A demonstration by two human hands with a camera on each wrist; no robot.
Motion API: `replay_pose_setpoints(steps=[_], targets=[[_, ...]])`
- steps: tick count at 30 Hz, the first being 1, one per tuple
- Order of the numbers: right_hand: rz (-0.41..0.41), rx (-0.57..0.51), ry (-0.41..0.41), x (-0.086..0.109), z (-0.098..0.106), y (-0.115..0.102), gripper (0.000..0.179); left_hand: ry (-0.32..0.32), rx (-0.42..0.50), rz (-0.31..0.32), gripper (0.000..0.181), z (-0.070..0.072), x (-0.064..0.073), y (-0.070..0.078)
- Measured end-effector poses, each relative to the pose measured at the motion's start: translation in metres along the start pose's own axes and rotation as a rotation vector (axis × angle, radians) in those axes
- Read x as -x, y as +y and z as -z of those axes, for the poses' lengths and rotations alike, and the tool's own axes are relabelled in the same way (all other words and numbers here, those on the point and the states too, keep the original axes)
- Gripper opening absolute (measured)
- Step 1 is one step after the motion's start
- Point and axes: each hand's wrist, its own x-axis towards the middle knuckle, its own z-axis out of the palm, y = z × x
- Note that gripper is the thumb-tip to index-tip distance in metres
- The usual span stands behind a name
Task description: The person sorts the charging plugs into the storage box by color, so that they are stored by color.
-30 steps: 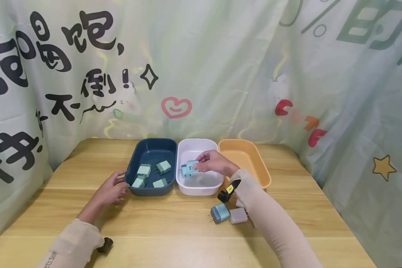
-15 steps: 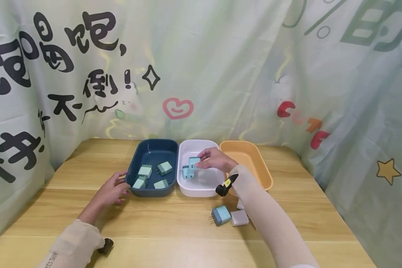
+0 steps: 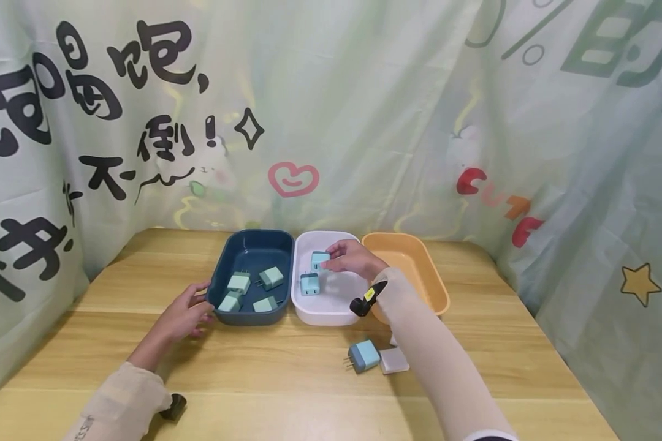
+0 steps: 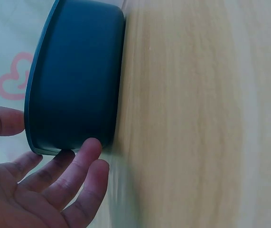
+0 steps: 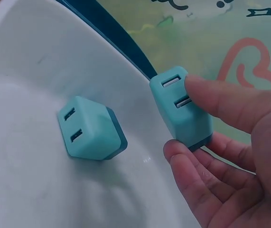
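My right hand pinches a light-blue USB wall charger between thumb and fingertips, inside the white tray. Two USB slots show on its face in the right wrist view. A second light-blue charger stands in the same tray, just nearer the front, its prongs pointing to the back. At the near left corner of the navy tray, my left hand touches the rim with its thumb, its fingers loosely bent against the outer wall. Several pale-green chargers lie in the navy tray.
To the right of the white tray sits a yellow tray, partly behind the right forearm. In front lie a blue charger and a pale lilac block, with another pale piece half hidden by the sleeve. A printed curtain hangs behind the table.
My right hand has carried its charger slightly back, away from the second charger, which now shows whole. The left hand stays at the navy tray's corner.
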Motion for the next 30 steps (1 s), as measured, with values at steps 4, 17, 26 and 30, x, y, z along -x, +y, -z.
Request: replay_pose_setpoints(steps=[4,17,26,30], targets=[[-0.011,-0.016,0.015,-0.002,-0.001,0.001,0.046,0.0,0.001,0.003,0.063,0.0,0.001,0.0],[-0.03,-0.059,0.024,-0.004,0.002,0.004,0.044,-0.002,-0.005,-0.004,0.063,-0.001,0.0,0.001],[-0.012,-0.087,0.033,0.004,0.006,0.001,0.032,-0.004,-0.006,-0.005,0.063,-0.001,0.002,0.001],[-0.007,-0.063,0.012,0.008,0.009,0.001,0.037,-0.001,-0.008,-0.006,0.062,0.0,0.002,0.001]])
